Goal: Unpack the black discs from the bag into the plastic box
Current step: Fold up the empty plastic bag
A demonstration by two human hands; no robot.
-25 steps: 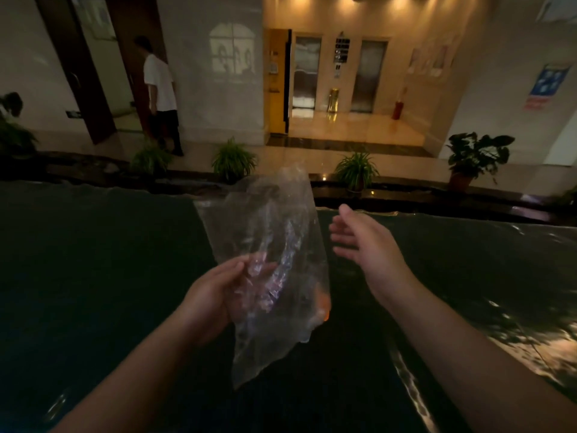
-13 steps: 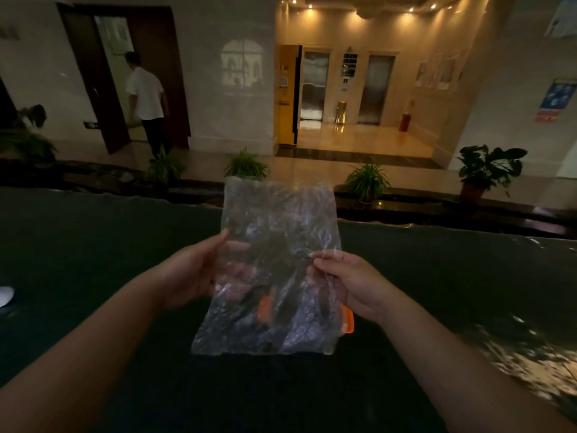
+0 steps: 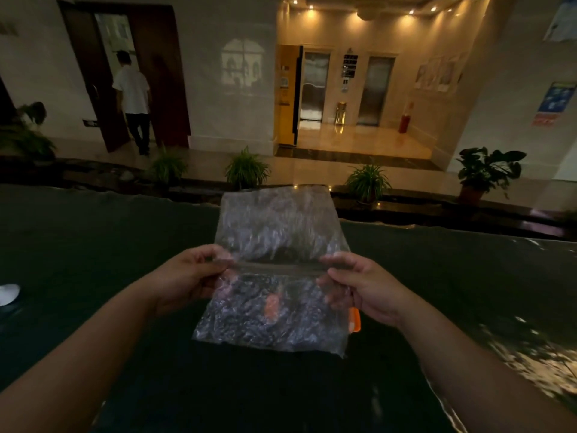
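- While both hands hold it in the air, the clear plastic bag (image 3: 281,245) hangs flat above a dark table (image 3: 78,260) that fills the lower part of the view.
- The left hand (image 3: 187,276) pinches the left edge of the bag between thumb and curled fingers, at the level of a horizontal fold or seal line.
- The right hand (image 3: 365,285) pinches the right edge at the same level, thumb on top and fingers curled behind the film.
- The bag is stretched between the 2 hands, with 1 part standing up above the grip line and 1 part hanging below it.
- Black discs cannot be made out in the bag; the lower part looks dark, but that may be the table seen through the film.
- An orange piece (image 3: 271,307) shows through the lower part of the bag, and an orange tab (image 3: 355,320) sticks out just below the right hand.
- A white object (image 3: 8,293) lies at the left edge of the table, well apart from the bag.
- Beyond the table, several potted plants (image 3: 488,173) stand along a ledge, and a person in a white shirt (image 3: 132,98) stands at a dark doorway.
- A lit lobby with 2 elevator doors (image 3: 370,90) lies behind the ledge.
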